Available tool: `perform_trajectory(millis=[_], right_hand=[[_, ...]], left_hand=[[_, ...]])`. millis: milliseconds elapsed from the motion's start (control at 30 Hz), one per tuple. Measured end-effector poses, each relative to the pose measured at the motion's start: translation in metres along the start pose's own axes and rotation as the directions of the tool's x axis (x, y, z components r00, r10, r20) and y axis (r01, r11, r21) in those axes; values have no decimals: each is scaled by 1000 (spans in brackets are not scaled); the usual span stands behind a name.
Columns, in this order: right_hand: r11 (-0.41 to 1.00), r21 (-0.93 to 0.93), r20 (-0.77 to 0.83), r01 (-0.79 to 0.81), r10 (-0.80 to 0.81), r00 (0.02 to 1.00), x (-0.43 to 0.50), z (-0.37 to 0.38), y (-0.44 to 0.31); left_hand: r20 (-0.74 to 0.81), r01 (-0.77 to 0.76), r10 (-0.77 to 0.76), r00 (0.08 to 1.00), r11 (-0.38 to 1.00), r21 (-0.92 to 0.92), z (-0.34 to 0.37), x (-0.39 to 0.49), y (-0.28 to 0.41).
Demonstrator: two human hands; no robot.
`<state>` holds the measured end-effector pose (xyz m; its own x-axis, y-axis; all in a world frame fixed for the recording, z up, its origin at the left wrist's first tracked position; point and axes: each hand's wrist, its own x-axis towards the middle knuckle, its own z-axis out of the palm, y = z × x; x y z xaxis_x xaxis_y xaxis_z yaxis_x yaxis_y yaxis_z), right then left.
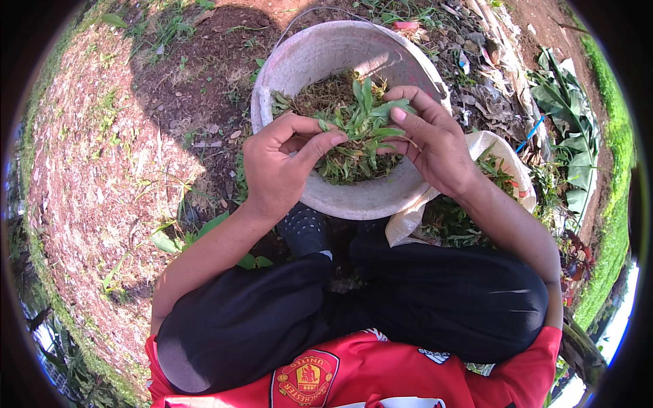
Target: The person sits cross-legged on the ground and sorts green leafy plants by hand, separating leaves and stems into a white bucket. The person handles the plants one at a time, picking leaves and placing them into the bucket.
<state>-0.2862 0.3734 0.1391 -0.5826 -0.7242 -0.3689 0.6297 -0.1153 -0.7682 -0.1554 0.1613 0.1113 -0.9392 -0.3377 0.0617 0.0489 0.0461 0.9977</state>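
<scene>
A whitish bucket (357, 204) with a thin wire handle stands before my feet, partly filled with leafy green plants (365, 115) and dry, rooty matter (326, 94). Over its left side, my left hand (291, 153) pinches a small green leaf between thumb and forefinger. My right hand (431, 132), over the right side, has leaves of the same plants between its thumb and fingers. Both hands are above the bucket's opening, a short way apart, and partly hide the plants.
An open white woven sack (510, 158) with greenery in it lies right of the bucket. Large cut leaves (579, 137), a blue strip (530, 133) and dry debris lie farther right. Bare soil with weeds (181, 188) spreads to the left. My bent knees are close below the bucket.
</scene>
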Motion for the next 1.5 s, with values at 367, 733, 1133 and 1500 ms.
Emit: perform_trajectory(millis=[367, 733, 1133, 1500], right_hand=[[934, -346, -107, 86, -130, 986, 3, 7, -1], [889, -437, 52, 135, -125, 991, -2, 14, 2], [697, -692, 128, 185, -133, 983, -4, 17, 5], [860, -452, 57, 237, -238, 970, -3, 8, 18]], left_hand=[[-26, 118, -123, 992, 983, -140, 1, 0, -7], [97, 172, -155, 983, 965, -198, 13, -1, 1], [208, 296, -241, 948, 907, -301, 12, -1, 3], [191, 238, -167, 967, 860, -451, 2, -3, -2]])
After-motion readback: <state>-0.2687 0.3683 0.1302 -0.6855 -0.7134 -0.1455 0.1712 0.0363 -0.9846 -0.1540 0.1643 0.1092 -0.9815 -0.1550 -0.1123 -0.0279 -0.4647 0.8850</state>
